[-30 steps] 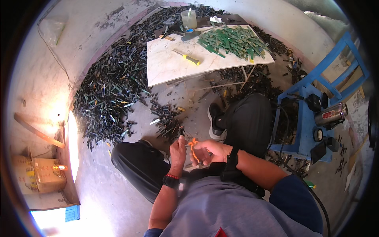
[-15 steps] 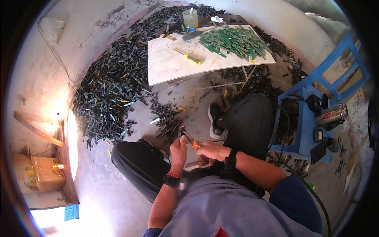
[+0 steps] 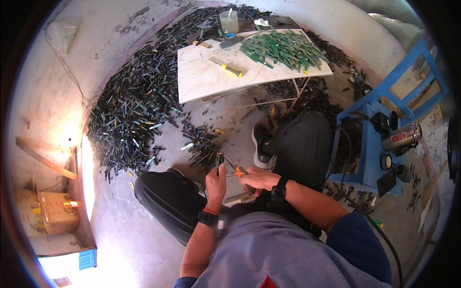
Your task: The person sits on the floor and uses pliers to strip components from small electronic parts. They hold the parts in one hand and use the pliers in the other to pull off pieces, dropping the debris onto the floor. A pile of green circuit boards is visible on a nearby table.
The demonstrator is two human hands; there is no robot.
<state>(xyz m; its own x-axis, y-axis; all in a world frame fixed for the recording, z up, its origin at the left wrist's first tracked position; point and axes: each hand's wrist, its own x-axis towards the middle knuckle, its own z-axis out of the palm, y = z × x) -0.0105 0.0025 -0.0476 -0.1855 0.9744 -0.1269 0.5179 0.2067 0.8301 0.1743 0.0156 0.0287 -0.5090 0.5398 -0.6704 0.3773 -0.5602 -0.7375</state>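
Observation:
Above my lap, my left hand is closed with the fingers pinched round a small dark stick-like piece, whose upper end sticks out past the thumb. My right hand grips orange-handled pliers, their narrow metal end pointing up and left, close beside that piece. Fingers cover much of the handles, and I cannot tell whether the tip touches the piece. Just beyond my hands, a small heap of similar dark pieces lies on the floor.
A low white table ahead holds a pile of green circuit-board strips, a yellow-handled screwdriver and a cup. Dark pieces cover the floor left and behind. A blue chair at right carries a metal flask.
The pliers' metal end has swung slightly away from the dark piece, and more of that piece shows above my left hand. The whole view has shifted a little.

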